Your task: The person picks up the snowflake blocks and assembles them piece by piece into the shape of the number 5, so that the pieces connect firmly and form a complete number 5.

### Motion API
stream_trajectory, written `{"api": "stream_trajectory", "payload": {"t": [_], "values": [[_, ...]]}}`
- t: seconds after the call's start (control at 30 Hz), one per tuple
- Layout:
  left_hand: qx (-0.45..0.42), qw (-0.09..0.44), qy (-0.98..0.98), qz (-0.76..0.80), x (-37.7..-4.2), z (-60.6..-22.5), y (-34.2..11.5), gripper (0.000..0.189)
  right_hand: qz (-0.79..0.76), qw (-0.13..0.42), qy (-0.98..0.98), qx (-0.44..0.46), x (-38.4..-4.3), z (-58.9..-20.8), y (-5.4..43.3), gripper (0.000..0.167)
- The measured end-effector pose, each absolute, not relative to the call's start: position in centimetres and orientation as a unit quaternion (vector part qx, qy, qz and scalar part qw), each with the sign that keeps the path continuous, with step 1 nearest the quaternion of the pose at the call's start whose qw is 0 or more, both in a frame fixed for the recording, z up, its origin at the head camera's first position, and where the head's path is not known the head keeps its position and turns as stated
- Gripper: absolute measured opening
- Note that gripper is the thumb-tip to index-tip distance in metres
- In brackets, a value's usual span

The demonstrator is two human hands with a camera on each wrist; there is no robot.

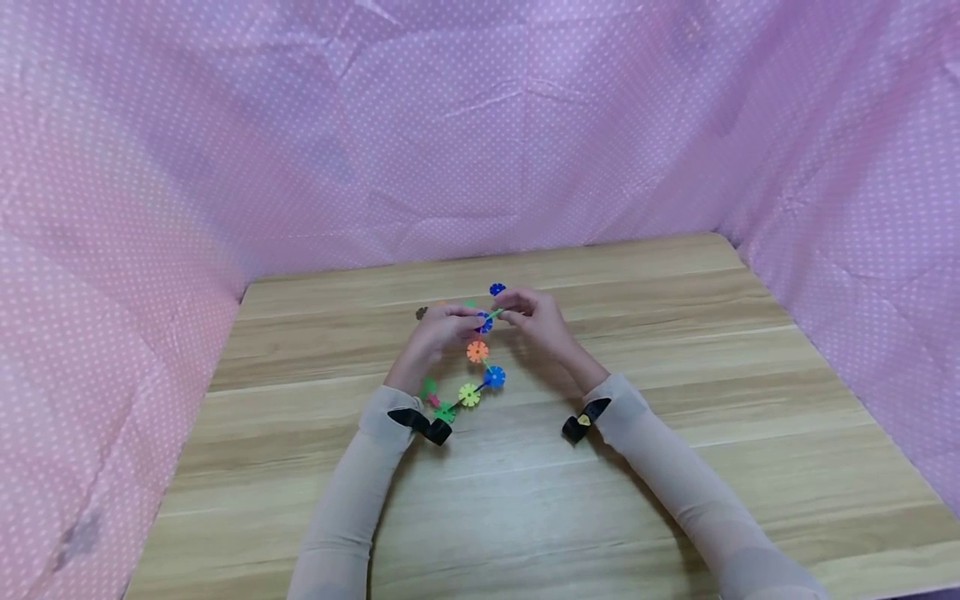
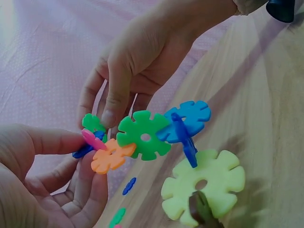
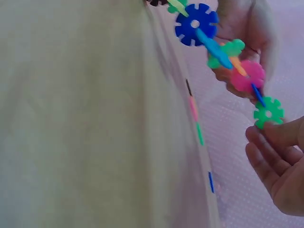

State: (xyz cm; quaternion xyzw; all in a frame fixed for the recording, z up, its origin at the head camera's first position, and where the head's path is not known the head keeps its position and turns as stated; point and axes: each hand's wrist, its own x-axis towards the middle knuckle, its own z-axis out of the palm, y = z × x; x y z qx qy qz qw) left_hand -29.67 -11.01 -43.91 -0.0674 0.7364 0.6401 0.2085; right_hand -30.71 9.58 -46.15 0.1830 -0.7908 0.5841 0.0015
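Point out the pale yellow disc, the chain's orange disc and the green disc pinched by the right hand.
Pale yellow disc (image 2: 215,181): left wrist view, face right of its hole.
Orange disc (image 1: 472,352): head view, face left of centre.
Pinched green disc (image 3: 269,107): right wrist view, face above its hole.

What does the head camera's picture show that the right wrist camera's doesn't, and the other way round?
Only the head view shows the left sleeve, the right sleeve and a black wristband on each.

Only the right wrist view shows the broad face of the green end disc, pinched by the right hand, and of the nearby pink disc.

Both show the two hands, including the left hand, the chain of notched discs, a loose blue piece, the tabletop and pink cloth.
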Motion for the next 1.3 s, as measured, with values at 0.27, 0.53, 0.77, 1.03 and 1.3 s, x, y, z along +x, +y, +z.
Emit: {"api": "stream_trajectory", "payload": {"t": [0.27,0.53,0.77,1.03,1.3], "values": [[-0.082,0.218,0.723,0.651,-30.0,-44.0,-11.6,0.018,0.518,-0.022,-0.843,0.145,-34.1,-45.1,11.0,0.024],[-0.065,0.242,0.709,0.659,-30.0,-43.6,-12.1,0.039,0.417,-0.129,-0.886,0.157,-37.5,-45.4,11.5,0.03],[-0.072,0.247,0.719,0.646,-30.0,-43.6,-12.6,0.051,0.393,-0.164,-0.89,0.163,-38.9,-45.9,10.8,0.043],[-0.064,0.249,0.717,0.648,-29.9,-43.3,-13.0,0.055,0.343,-0.164,-0.908,0.176,-39.7,-45.7,9.8,0.038],[-0.069,0.253,0.716,0.647,-30.0,-43.3,-13.0,0.053,0.34,-0.167,-0.911,0.164,-39.2,-45.3,9.6,0.022]]}}
